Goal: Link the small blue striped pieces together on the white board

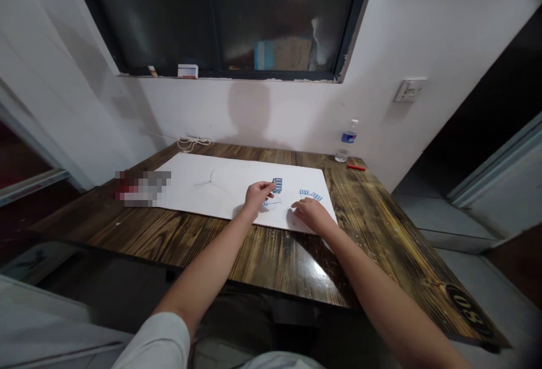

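My left hand [257,196] pinches a small blue piece [278,184] with rows of pale cells, holding it upright above a white board [237,172]. Below those fingers another blue piece [265,203] is partly hidden, with a thin dark line beside it. My right hand [311,213] is low over the board's right end, its fingers curled and thumb side close to the surface; whatever is in them is too small to make out. Just beyond it lie two similar blue-and-white pieces, one left [304,192] and one right [316,196]. Thin dark wires [207,180] rest toward the board's left.
The board lies on a dark wooden table [169,236]. At the back right stand a water bottle [347,142] and a red pen-like stick [356,168]. A white cable [192,143] is coiled at the back left. A blurred patch [144,189] covers something at left.
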### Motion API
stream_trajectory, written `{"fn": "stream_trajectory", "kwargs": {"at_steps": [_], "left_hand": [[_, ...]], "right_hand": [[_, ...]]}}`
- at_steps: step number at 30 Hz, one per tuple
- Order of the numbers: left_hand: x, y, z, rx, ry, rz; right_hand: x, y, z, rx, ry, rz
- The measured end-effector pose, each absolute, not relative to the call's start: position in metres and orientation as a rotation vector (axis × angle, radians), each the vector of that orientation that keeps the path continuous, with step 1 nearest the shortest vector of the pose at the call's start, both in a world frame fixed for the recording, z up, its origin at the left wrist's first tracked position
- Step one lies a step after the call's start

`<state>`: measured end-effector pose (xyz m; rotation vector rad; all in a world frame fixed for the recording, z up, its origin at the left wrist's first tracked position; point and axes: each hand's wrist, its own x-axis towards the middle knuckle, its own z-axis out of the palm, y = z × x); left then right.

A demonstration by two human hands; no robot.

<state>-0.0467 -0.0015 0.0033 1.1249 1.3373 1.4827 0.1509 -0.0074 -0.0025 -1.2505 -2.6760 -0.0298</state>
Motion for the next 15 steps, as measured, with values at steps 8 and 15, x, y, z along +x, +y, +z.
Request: {"fn": "stream_trajectory", "kwargs": {"at_steps": [8, 15], "left_hand": [[-0.0451, -0.0013, 0.0033, 1.142, 1.339, 1.463], [-0.0448, -0.0030, 0.0038, 1.155, 1.359, 1.442]], "right_hand": [[0.1469, -0.0084, -0.0038, -1.277, -2.667, -0.056], [0.1435, -0.0097, -0.0037, -1.264, -2.672, -0.084]]}}
